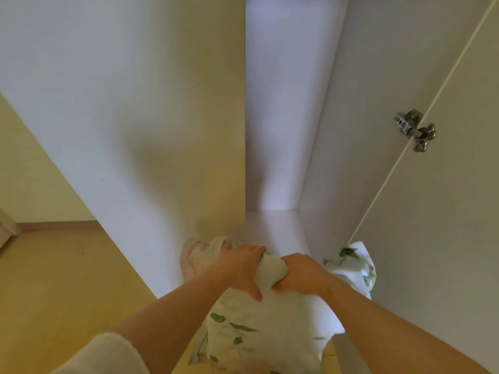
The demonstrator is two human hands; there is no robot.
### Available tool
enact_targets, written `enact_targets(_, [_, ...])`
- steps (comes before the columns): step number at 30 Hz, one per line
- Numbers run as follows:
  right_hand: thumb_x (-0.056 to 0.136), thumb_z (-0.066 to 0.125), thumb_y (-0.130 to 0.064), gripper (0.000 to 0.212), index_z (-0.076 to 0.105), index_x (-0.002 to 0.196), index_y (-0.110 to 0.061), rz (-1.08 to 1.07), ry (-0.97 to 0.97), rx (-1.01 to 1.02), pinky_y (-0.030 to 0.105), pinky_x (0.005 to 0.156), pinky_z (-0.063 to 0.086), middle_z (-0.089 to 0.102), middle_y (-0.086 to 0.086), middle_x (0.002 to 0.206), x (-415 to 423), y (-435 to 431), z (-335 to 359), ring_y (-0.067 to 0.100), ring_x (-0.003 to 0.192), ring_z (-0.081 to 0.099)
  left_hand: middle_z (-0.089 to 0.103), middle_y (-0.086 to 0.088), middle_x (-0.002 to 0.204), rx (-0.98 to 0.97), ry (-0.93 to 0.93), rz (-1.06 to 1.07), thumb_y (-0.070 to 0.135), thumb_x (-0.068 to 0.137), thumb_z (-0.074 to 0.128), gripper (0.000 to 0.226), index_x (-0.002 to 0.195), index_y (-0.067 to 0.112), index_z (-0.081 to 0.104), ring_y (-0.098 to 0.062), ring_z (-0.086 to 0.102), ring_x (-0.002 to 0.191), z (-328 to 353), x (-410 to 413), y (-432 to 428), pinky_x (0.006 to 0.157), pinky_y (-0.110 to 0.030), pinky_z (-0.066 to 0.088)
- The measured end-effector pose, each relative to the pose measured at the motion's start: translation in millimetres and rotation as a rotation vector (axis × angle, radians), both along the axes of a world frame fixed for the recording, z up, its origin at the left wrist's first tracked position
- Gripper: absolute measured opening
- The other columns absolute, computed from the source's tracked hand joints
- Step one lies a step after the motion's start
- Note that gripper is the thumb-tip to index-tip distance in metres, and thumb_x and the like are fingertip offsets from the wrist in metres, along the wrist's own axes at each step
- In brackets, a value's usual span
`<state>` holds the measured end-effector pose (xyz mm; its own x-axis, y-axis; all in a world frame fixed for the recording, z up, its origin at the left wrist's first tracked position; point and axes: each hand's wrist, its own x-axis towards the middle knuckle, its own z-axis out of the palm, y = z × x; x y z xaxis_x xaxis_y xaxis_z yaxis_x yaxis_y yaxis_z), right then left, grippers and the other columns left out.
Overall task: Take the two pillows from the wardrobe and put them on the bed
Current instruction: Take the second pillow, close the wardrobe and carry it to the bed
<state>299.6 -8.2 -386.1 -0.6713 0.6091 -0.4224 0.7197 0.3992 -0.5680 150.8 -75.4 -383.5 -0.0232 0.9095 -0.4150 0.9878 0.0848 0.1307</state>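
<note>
pillow (259, 336): white, green leaf print | wardrobe (151, 109): white | floor (62, 279): yellowish wood

Domestic bedroom interior, white built-in wardrobe (272, 130) with open door (445, 211) on a metal cup hinge (414, 129), pale wood-look floor (54, 279) with skirting board, cream wall (32, 184), leaf-print pillow (259, 333) at the wardrobe base

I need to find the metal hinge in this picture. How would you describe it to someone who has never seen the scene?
Start at the open white wardrobe and follow its right inner wall to the door. Where wall and door meet, at mid height, sits the hinge. It is the only shiny metal part among plain white panels.
</note>
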Motion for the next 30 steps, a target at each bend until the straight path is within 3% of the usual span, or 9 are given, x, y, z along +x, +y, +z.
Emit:
enact_targets(3, [0.07, 0.073, -0.02, 0.015, 0.062, 0.076, -0.028, -0.024, 0.002, 0.005, 0.027, 0.066, 0.047, 0.063, 0.0, 0.084, 11, -9, -1, 0.02, 0.08, 0.061, 0.063, 0.002, 0.118, 0.07, 0.021, -0.016, 0.052, 0.063, 0.073, 0.066, 0.118, 0.024, 0.051, -0.022, 0.058, 0.106, -10, 15, 0, 0.091, -0.036, 0.038])
enact_targets(6, [0.07, 0.074, -0.023, 0.02, 0.064, 0.087, -0.024, -0.088, 0.013, 0.041, 0.024, 0.061, 0.045, 0.06, -0.004, 0.082, 25, -21, -1, 0.017, 0.078, 0.059, 0.065, -0.002, 0.111, 0.098, -0.095, 0.012, 0.038, 0.072, 0.07, 0.042, 0.108, 0.02, 0.059, -0.024, 0.06, 0.101, -15, 27, -3, 0.074, -0.028, 0.039])
enact_targets(10, [0.068, 0.075, -0.031, 0.023, 0.053, 0.075, -0.027, -0.189, 0.024, 0.09, 0.027, 0.063, 0.043, 0.056, -0.009, 0.075, 47, -31, 4, 0.017, 0.078, 0.057, 0.069, -0.006, 0.105, 0.102, -0.263, 0.059, 0.017, 0.073, 0.066, 0.028, 0.101, 0.014, 0.063, -0.027, 0.063, 0.098, -9, 48, -2, 0.072, -0.029, 0.045])
enact_targets(13, [0.067, 0.078, -0.034, 0.035, 0.064, 0.093, -0.017, -0.252, 0.103, 0.073, 0.035, 0.077, 0.05, 0.067, 0.0, 0.09, 65, -35, 15, 0.02, 0.087, 0.062, 0.07, -0.006, 0.096, 0.111, -0.329, 0.055, 0.011, 0.071, 0.064, 0.022, 0.094, 0.014, 0.065, -0.025, 0.064, 0.091, 0, 63, 0, 0.075, -0.032, 0.051])
enact_targets(15, [0.07, 0.076, -0.037, 0.038, 0.065, 0.099, -0.016, -0.289, 0.165, 0.082, 0.034, 0.078, 0.05, 0.067, 0.002, 0.095, 80, -39, 23, 0.019, 0.089, 0.062, 0.069, -0.005, 0.085, 0.098, -0.357, 0.013, 0.009, 0.068, 0.064, 0.02, 0.087, 0.016, 0.065, -0.022, 0.064, 0.082, 4, 72, 3, 0.073, -0.034, 0.052])
enact_targets(19, [0.087, 0.059, -0.032, 0.017, 0.066, 0.088, -0.017, -0.605, 0.389, 0.066, 0.014, 0.062, 0.041, 0.064, 0.0, 0.078, 112, -44, 24, 0.015, 0.071, 0.056, 0.07, -0.008, 0.084, -0.015, -0.386, -0.096, 0.007, 0.059, 0.067, 0.023, 0.082, 0.01, 0.065, -0.024, 0.066, 0.081, 4, 95, 12, 0.073, -0.038, 0.055])
enact_targets(22, [0.089, 0.057, -0.029, 0.015, 0.065, 0.087, -0.017, -0.768, 0.349, 0.026, 0.016, 0.057, 0.039, 0.061, -0.003, 0.072, 139, -48, 12, 0.011, 0.065, 0.052, 0.068, -0.009, 0.083, -0.079, -0.35, -0.201, 0.006, 0.057, 0.069, 0.029, 0.086, 0.008, 0.065, -0.025, 0.064, 0.079, 1, 120, 16, 0.072, -0.038, 0.056])
enact_targets(27, [0.088, 0.058, -0.018, 0.015, 0.062, 0.074, -0.02, -1.022, 0.344, -0.054, 0.019, 0.052, 0.04, 0.056, -0.005, 0.063, 190, -65, -8, 0.01, 0.06, 0.051, 0.057, 0.0, 0.079, -0.19, -0.276, -0.35, 0.006, 0.062, 0.07, 0.03, 0.091, 0.01, 0.063, -0.019, 0.053, 0.074, -3, 168, 16, 0.052, -0.022, 0.036])
enact_targets(30, [0.087, 0.056, -0.016, 0.016, 0.061, 0.072, -0.019, -1.201, 0.319, 0.001, 0.023, 0.058, 0.041, 0.058, 0.001, 0.067, 221, -71, -9, 0.018, 0.068, 0.054, 0.058, 0.002, 0.08, -0.22, -0.255, -0.417, 0.006, 0.063, 0.069, 0.035, 0.096, 0.012, 0.063, -0.019, 0.055, 0.076, -10, 195, 18, 0.057, -0.023, 0.04])
